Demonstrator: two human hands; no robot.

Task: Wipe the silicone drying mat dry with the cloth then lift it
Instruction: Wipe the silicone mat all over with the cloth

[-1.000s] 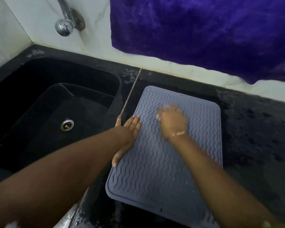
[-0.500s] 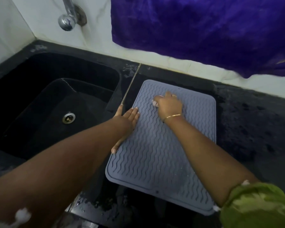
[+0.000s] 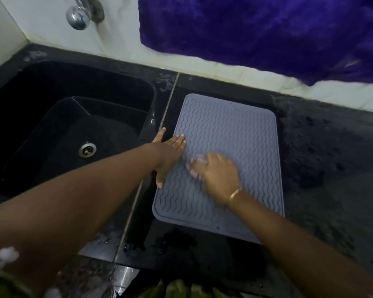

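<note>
Mat position: the grey silicone drying mat (image 3: 230, 136) lies flat on the black countertop (image 3: 332, 179) at the centre of the frame, with its wavy ribs facing up. Its left edge runs just beside a thin pale seam strip (image 3: 170, 100). This strip separates the countertop from the black sink (image 3: 108, 87), which fills the left half of the frame.

Left hand (image 3: 170, 155): palm down, fingers straight and slightly spread, pressed onto the mat's left edge. The thumb points up the frame along the seam strip.

Right hand (image 3: 219, 172): fingers curled over a small pale cloth (image 3: 195, 166), which is bunched between the fingertips and the mat surface — just to the right of the left hand. The hand is motion-blurred, so the exact finger placement on the cloth cannot be told. A thin gold bracelet (image 3: 234, 194) circles the wrist.

Surroundings: a round metal drain (image 3: 87, 149) sits in the sink floor. A chrome tap (image 3: 78, 17) projects from the white wall at the upper left of the frame. Purple fabric (image 3: 267, 29) hangs across the upper right, its lower edge above the mat's upper end. Water droplets (image 3: 108, 240) show on the countertop at the lower centre, below and to the left of the mat.
</note>
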